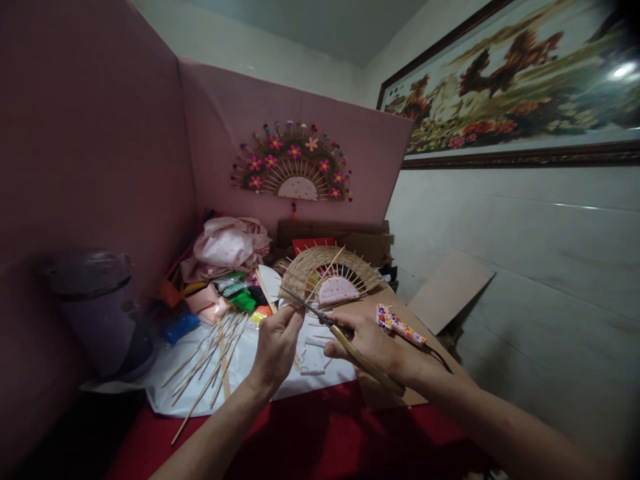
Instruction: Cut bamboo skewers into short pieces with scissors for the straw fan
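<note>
pinching a thin stick (331,265) in our left hand (274,341), with scissors (367,363) held by our right hand (373,341), we best angle the blades (314,310) squarely, fingertips (298,313) clear.

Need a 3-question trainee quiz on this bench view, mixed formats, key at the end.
1. Which hand holds the scissors?
2. The flower-patterned glue gun lies on: A) the white sheet; B) the brown board; C) the red cloth.
3. True or false: the flowered fan is up on the pink panel, above the woven fan.

Key: 1. The right hand. 2. B. 3. True.
</note>
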`<state>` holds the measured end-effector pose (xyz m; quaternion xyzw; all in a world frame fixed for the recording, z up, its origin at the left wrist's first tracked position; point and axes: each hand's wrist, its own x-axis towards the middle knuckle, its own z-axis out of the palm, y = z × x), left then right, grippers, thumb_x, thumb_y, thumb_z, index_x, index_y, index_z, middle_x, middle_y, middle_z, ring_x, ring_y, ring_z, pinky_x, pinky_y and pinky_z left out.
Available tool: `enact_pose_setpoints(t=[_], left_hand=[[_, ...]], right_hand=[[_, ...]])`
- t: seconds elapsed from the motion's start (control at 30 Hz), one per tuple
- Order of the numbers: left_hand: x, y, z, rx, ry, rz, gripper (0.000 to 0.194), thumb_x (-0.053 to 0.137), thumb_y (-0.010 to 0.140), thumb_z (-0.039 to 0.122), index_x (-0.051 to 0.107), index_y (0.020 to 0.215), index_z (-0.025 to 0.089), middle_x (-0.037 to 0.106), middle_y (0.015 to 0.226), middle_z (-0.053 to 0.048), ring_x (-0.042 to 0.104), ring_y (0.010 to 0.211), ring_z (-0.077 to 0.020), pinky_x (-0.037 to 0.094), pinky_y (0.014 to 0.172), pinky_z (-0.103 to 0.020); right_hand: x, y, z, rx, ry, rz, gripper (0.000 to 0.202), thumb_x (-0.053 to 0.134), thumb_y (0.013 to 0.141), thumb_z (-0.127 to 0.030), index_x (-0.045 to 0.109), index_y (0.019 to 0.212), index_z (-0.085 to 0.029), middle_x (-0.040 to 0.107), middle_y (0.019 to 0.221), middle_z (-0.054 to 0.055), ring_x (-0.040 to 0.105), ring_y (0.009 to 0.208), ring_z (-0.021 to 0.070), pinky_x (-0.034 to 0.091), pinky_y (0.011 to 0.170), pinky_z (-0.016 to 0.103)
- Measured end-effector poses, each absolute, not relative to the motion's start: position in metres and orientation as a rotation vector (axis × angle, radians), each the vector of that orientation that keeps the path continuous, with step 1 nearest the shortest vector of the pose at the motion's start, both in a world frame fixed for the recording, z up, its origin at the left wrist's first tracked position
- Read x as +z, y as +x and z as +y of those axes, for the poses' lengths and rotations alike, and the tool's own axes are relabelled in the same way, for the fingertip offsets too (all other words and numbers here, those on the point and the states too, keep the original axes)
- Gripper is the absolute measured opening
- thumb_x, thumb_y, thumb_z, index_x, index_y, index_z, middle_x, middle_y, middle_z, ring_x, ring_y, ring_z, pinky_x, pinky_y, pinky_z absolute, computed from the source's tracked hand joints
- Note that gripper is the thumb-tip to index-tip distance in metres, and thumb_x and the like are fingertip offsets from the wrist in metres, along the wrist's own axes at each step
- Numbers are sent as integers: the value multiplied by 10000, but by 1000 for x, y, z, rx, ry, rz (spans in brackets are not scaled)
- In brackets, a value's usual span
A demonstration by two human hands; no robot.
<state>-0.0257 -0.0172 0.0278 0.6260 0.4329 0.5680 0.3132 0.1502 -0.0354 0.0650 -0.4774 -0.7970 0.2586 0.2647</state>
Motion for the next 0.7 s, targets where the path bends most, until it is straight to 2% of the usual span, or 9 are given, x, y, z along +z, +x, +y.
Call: enact_pose_setpoints(t=[0.1,0.3,0.53,0.7], left_hand=[[27,-25,-16,1503,1645,1143,311,463,819,366,508,603,147,363,545,41,316,547,-84,264,507,-217],[28,-26,-17,1525,1664,1147,323,465,825,368,481,582,155,350,543,44,306,542,-82,257,503,-213],[32,-32,-10,1577,1599,1202,308,488,795,377,514,580,158,372,525,40,328,521,-86,262,481,-210],[25,-40,6,1616,1427,1230,330,506,760,427,517,558,167,347,449,54,292,420,-75,227,410,-214]], right_hand=[[65,146,-36,677,-1273,-2129,379,688,682,-465,645,897,-156,578,732,-6,475,668,134,378,615,236],[68,142,-39,774,-1273,-2073,286,709,674,-375,643,851,-160,581,714,-14,480,651,127,382,605,230],[63,151,-32,794,-1279,-2111,378,662,694,-490,648,875,-158,581,713,-4,478,652,133,363,579,227],[53,153,-27,760,-1431,-2011,375,684,661,-478,650,852,-158,631,749,16,525,670,149,381,589,233]])
